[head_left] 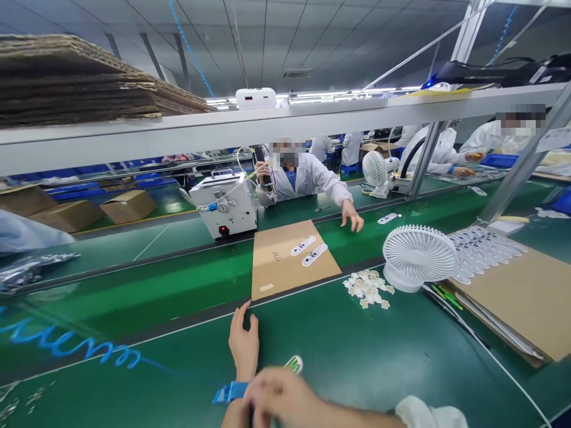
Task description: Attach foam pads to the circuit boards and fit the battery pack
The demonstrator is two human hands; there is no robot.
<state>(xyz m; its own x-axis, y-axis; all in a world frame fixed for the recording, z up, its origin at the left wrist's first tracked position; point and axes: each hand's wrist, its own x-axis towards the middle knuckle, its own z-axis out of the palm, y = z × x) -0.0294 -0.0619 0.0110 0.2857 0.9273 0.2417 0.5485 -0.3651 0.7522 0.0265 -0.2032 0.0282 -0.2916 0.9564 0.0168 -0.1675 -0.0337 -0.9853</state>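
R grip [279, 392] over grn wkshp bench [379, 356]

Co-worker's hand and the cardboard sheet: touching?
Apart. Head view shows green belt between the co-worker's hand and the right edge of the cardboard sheet.

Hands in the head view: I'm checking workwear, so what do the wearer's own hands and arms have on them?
The left hand is ungloved, with a bright blue strap around its wrist. The right hand is ungloved too; a white, bunched sleeve shows farther up that arm. Something dark beneath the right fingers is too hidden to identify.
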